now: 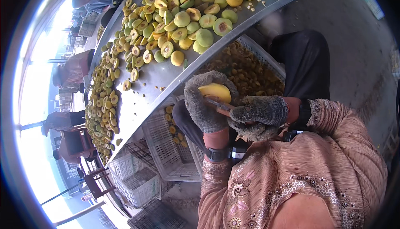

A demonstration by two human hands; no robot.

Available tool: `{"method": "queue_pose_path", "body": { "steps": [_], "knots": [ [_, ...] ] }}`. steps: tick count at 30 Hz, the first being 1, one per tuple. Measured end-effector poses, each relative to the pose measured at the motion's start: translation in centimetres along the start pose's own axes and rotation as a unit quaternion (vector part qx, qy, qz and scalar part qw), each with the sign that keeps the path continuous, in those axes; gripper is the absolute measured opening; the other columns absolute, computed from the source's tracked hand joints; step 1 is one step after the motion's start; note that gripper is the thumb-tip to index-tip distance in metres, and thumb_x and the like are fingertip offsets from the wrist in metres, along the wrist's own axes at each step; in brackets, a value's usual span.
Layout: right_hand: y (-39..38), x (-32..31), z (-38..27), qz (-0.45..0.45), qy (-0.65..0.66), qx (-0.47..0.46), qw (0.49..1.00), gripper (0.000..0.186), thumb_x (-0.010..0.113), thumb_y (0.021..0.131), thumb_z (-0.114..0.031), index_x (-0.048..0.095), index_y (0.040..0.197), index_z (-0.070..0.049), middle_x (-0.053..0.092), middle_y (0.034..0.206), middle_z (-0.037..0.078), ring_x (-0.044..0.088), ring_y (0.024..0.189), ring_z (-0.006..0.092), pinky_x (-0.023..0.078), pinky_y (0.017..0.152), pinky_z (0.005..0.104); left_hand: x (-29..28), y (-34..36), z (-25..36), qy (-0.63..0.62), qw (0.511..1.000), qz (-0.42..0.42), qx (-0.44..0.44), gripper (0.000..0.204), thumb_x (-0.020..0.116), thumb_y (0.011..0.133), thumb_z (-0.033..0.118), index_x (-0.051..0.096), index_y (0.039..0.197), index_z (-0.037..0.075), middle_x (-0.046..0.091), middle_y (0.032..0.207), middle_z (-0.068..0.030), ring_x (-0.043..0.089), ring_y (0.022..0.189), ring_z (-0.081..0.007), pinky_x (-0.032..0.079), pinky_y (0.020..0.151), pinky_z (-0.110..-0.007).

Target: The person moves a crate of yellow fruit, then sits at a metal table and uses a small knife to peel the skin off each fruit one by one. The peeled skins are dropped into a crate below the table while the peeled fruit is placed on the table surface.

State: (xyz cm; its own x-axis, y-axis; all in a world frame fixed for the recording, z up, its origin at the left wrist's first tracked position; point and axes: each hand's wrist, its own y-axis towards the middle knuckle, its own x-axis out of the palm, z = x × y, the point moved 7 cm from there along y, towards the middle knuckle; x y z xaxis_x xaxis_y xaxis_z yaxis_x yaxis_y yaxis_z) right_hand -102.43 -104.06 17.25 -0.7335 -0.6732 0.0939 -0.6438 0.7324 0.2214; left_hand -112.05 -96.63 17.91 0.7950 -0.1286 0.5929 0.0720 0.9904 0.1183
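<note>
My left hand (204, 108), in a grey knitted work glove, is closed around a yellow piece of fruit (216, 91) that looks like a peach or plum half. My right hand (260, 114), gloved the same way, grips a small hand tool (222, 107) with a brownish handle and a metal end, perhaps a pitting knife. The metal end meets the lower side of the fruit; its tip is hidden. Both hands are above my lap, just off the edge of the metal table (143, 100). Many halved green and yellow fruits (182, 19) are heaped on that table.
Below the table edge, a crate (266, 58) holds brownish-yellow fruit scraps (246, 68). White plastic crates (166, 150) stand beneath the table at left, one with some fruit pieces. Several people work along the far left side. Loose pits (251, 6) lie near the table's top corner.
</note>
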Motion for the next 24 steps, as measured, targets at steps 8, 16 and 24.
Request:
{"method": "queue_pose_path", "body": {
  "steps": [8, 16, 24],
  "knots": [
    [-0.1, 0.6, -0.8, -0.054, -0.117, 0.059, 0.990, 0.038, 0.061, 0.092, -0.022, 0.057, 0.125, -0.005, 0.061, 0.119, 0.008, 0.061, 0.107, 0.0223, 0.050, 0.089, 0.0354, 2.2, 0.0, 1.8, 0.078, 0.988, -0.130, -0.005, 0.047, 0.047, 0.097, 0.043, 0.057, 0.104, -0.002, 0.064, 0.094, -0.0193, 0.064, 0.075, -0.0276, 0.056, 0.068, -0.036],
    [0.3, 2.1, 0.5, 0.032, 0.455, 0.215, 0.864, 0.039, 0.061, 0.094, -0.032, 0.058, 0.124, -0.007, 0.064, 0.108, 0.005, 0.062, 0.081, 0.0146, 0.049, 0.069, 0.0275, 1.0, -0.8, 0.3, -0.184, 0.970, -0.047, -0.152, 0.052, 0.042, 0.099, 0.046, 0.057, 0.108, -0.003, 0.065, 0.100, -0.0214, 0.065, 0.085, -0.0312, 0.056, 0.073, -0.041],
    [-2.0, -2.2, 7.4, 0.083, 0.266, 0.252, 0.927, 0.028, 0.061, 0.095, -0.034, 0.066, 0.094, -0.007, 0.059, 0.070, -0.003, 0.052, 0.054, 0.0055, 0.037, 0.044, 0.0190, -6.9, 2.6, 2.8, 0.129, 0.988, 0.044, 0.066, 0.047, 0.047, 0.098, 0.044, 0.058, 0.108, -0.001, 0.064, 0.100, -0.0191, 0.063, 0.087, -0.0304, 0.054, 0.077, -0.043]
  ]
}}
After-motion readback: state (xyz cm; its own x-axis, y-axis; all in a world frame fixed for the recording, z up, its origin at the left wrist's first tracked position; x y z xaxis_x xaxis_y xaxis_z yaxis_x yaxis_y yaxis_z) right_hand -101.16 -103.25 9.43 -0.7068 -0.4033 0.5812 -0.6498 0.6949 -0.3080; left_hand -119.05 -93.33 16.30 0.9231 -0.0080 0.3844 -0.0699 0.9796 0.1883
